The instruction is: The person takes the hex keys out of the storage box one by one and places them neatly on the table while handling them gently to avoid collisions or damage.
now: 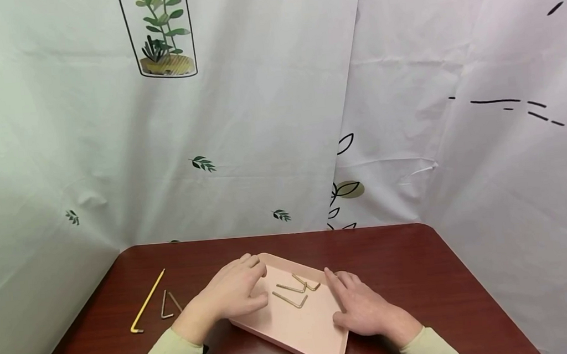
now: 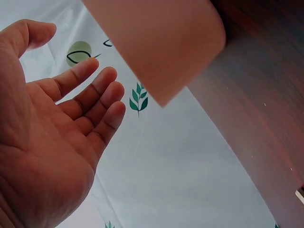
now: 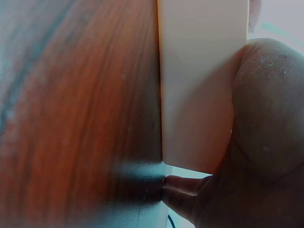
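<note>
A shallow pink tray (image 1: 300, 331) lies askew on the table, with three brass-coloured L-shaped hex keys (image 1: 289, 300) inside, near its far side. My right hand (image 1: 361, 307) holds the tray's right side. Its thumb hooks over the rim and its index finger reaches over the far right corner, while the other fingers stay outside the wall; the right wrist view shows the thumb (image 3: 266, 104) against the rim. Over the tray's left side hovers my left hand (image 1: 237, 289), fingers loosely bent. In the left wrist view its palm (image 2: 52, 142) is bare, apart from the tray.
Left of the tray lie a long yellow hex key (image 1: 148, 301) and a smaller grey one (image 1: 164, 306). Another thin key (image 1: 175, 301) is partly hidden by my left forearm. The dark red wooden table (image 1: 394, 251) meets white printed curtains (image 1: 259, 118) behind.
</note>
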`<state>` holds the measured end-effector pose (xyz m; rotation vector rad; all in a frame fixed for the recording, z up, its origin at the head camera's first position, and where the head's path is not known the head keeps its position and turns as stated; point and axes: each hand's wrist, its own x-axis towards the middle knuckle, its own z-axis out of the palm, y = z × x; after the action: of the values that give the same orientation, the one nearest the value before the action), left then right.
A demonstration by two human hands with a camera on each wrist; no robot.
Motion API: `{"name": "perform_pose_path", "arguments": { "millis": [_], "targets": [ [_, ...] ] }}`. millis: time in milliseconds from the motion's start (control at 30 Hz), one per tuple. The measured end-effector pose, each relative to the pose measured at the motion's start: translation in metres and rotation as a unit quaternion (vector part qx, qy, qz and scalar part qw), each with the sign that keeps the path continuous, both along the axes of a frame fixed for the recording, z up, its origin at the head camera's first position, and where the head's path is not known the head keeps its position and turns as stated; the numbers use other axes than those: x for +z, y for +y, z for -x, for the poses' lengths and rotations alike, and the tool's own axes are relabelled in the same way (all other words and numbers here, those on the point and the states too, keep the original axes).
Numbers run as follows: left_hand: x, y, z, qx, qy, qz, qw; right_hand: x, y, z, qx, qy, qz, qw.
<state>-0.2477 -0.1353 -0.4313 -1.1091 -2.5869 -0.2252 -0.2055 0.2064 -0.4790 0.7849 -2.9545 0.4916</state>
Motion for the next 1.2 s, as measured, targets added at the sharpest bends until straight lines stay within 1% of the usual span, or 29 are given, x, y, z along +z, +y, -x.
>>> {"name": "perform_pose_path", "arguments": {
  "millis": [133, 233, 367, 500, 700, 933, 1200],
  "targets": [
    [0.0, 0.004, -0.001, -0.003, -0.014, -0.001, 0.9999, 0.0, 0.0, 0.0, 0.0, -0.002, -0.001, 1.0],
    [0.0, 0.008, -0.001, -0.007, -0.014, 0.001, 0.9999, 0.001, 0.0, 0.0, -0.001, -0.004, -0.001, 1.0],
    [-0.001, 0.013, -0.001, -0.017, -0.005, 0.001, 0.9998, 0.001, 0.0, 0.0, -0.001, -0.004, 0.0, 1.0],
    [-0.003, 0.018, -0.001, -0.023, -0.006, 0.001, 0.9997, 0.0, 0.0, 0.0, -0.002, -0.004, 0.0, 1.0],
    [-0.008, 0.023, 0.0, -0.02, -0.013, 0.014, 0.9996, -0.001, 0.0, 0.0, 0.0, 0.0, 0.0, 1.0],
    [-0.011, 0.029, 0.0, -0.032, 0.005, 0.021, 0.9993, -0.001, 0.0, -0.001, 0.004, 0.005, 0.002, 1.0],
    [-0.01, 0.037, 0.0, -0.046, 0.009, 0.028, 0.9985, 0.0, 0.0, 0.0, 0.005, 0.008, 0.002, 1.0]
  ]
}}
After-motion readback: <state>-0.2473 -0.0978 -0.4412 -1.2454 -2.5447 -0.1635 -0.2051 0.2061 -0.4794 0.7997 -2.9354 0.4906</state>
